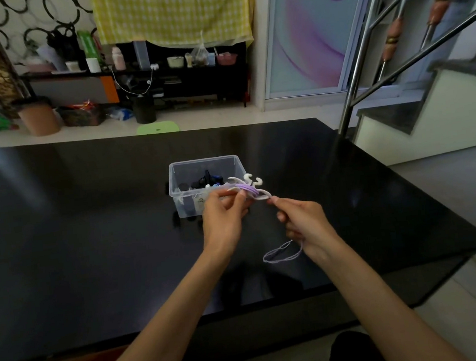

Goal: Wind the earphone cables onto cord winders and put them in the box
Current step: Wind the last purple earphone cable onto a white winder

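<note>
Pinching white winder (248,189) lying left-right (purple cable (281,253) wound), left hand (224,219), right hand (305,223) pinching its end.

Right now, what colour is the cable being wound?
Light purple cable, on a white winder; the head view shows it.

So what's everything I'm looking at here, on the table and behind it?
Table: one, glossy black, foreground.
Box: one, clear plastic, table centre, dark items inside.
Cord winder: one, white, held above the box's near corner.
Earphone cable: one, purple, partly wound, loose loop hanging below right hand.
Cloth: one, yellow checked, back wall.
Shelf: one, black, cluttered, under the cloth.
Stair railing: one, steel, right.
Left hand: grips the winder.
Right hand: pinches the cable.
</note>
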